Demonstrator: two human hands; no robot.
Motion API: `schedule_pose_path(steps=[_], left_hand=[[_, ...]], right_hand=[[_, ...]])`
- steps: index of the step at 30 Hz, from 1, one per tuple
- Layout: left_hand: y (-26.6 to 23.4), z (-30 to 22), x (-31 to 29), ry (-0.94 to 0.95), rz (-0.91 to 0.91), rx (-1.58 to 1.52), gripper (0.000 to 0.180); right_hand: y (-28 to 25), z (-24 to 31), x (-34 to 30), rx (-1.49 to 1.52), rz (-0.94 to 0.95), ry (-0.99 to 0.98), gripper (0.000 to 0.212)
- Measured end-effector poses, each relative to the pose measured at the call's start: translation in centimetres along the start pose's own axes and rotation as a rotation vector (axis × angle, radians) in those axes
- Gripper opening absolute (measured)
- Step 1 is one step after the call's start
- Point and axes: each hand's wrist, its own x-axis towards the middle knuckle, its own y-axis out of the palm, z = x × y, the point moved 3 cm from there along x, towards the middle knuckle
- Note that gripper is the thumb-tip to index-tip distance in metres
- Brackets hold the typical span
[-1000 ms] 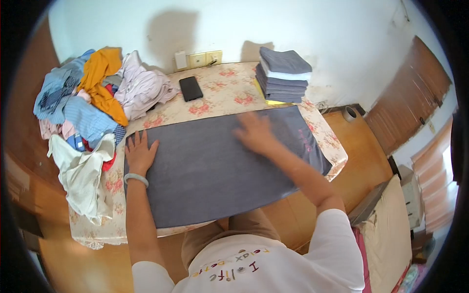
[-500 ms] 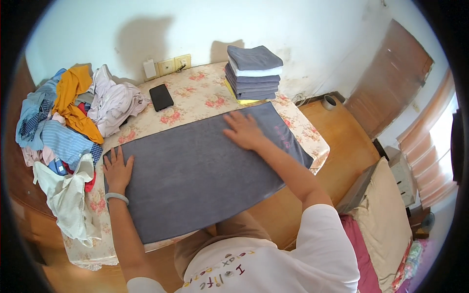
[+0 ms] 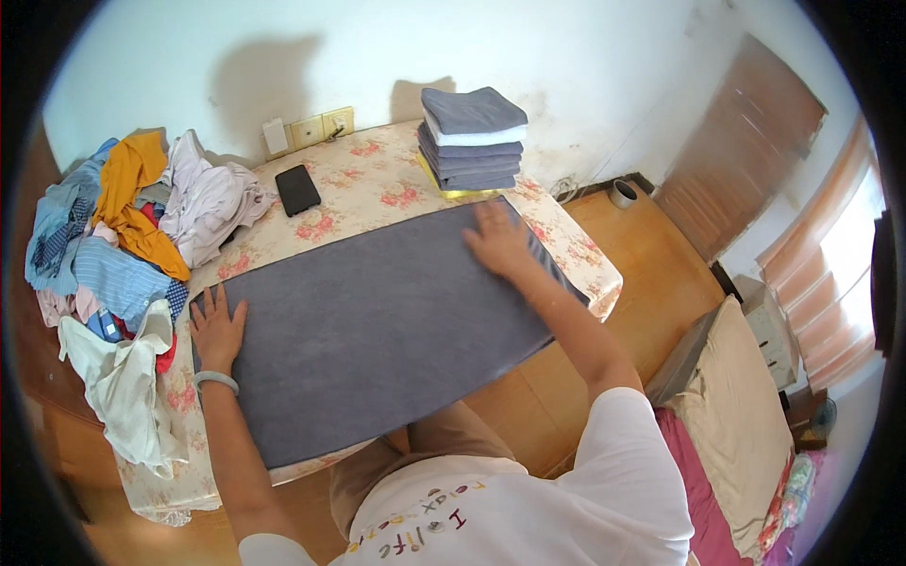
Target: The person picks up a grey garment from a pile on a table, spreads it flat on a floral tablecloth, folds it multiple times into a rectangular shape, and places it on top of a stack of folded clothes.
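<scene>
A large grey towel [image 3: 368, 330] lies spread flat across the table, its near edge hanging at the table's front. My left hand [image 3: 218, 329] rests on its left end with fingers spread, a pale bangle on the wrist. Near the far right corner, my right hand [image 3: 497, 240] lies on the cloth, fingers stretched out and slightly blurred. Beyond that hand stands a neat stack of folded towels [image 3: 470, 156], mostly grey with a white one near the top and a bit of yellow underneath.
A heap of crumpled clothes [image 3: 132, 245] covers the table's left end. A black phone-like device [image 3: 298, 190] lies on the floral tablecloth [image 3: 354, 174] by the wall. Wall sockets [image 3: 321, 126] sit behind it. A bed [image 3: 731, 424] is at the right, and a small bin [image 3: 623, 194] stands on the floor.
My right hand has slid rightward over the towel toward its far right corner, covering the pink lettering there. My left hand stays on the left end. The view has shifted slightly.
</scene>
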Motion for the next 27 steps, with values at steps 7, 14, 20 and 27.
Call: schedule_pose_path(steps=[7, 14, 20, 27], left_hand=[[-0.1, -0.1, 0.1, 0.004, -0.002, 0.006, 0.07], [0.4, 0.3, 0.5, 0.027, -0.01, 0.029, 0.069], [0.3, 0.3, 0.5, 0.028, -0.023, 0.031, 0.068], [0.0, 0.0, 0.2, 0.016, -0.027, 0.009, 0.067]], right_hand=[[-1.3, 8.8, -10.9, 0.163, 0.092, -0.489, 0.064], [-3.9, -3.1, -11.8, 0.047, 0.045, -0.094, 0.066], [-4.7, -11.8, -13.5, 0.006, 0.101, 0.19, 0.067], [-5.5, -5.9, -13.0, -0.032, 0.014, 0.056, 0.072]])
